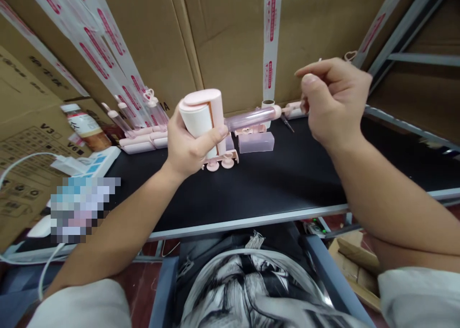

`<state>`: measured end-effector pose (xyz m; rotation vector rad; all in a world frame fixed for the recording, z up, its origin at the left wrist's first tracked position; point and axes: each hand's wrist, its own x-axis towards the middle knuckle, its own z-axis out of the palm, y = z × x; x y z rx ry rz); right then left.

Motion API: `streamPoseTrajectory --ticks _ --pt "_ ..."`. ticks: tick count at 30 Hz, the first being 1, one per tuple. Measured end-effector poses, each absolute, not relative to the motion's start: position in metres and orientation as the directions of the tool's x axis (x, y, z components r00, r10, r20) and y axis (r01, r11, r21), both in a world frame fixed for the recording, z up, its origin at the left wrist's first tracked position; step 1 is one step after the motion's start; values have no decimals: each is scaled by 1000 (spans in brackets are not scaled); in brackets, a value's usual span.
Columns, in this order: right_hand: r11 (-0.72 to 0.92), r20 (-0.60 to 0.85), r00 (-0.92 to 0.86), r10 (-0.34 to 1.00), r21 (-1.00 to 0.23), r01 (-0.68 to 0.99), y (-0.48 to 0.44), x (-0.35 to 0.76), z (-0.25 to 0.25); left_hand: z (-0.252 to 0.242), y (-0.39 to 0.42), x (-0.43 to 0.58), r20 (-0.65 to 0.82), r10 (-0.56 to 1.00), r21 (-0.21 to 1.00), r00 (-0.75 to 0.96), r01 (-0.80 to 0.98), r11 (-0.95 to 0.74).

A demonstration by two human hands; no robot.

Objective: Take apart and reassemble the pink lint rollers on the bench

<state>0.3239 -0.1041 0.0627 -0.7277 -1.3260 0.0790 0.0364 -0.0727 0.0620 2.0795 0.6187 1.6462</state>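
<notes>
My left hand (189,148) is wrapped round a pink and white oval case (199,114), held upright above the table. A clear tube with a pink cap (253,118) slants from behind my left fingers toward the right; I cannot tell whether that hand touches it. My right hand (334,98) is raised at the right, its fingers curled and thumb pressed in; what they hold, if anything, is hidden. A pale heart-shaped loop (350,55) shows just above it. Below the case sits a pink piece with round discs (221,162), beside a translucent lilac block (256,142).
Pink and white cases (143,143) and upright clear tubes (156,112) stand at the back left, near a drink bottle (86,126) and a power strip (102,162). Cardboard (230,45) walls the back of the black table (258,189). A metal frame (413,40) rises at the right.
</notes>
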Motion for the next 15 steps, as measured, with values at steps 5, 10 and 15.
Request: streamPoseTrajectory --ticks 5,10,15 --pt "382 363 -192 912 -921 73 -99 321 59 39 -75 30 833 524 520 180 71 -851" --pt "327 339 -290 895 -941 -89 -102 310 52 34 -81 33 833 539 535 123 66 -842" --pt "517 536 -124 835 -841 -158 -108 306 58 41 -85 40 746 665 665 -5 -32 -746"
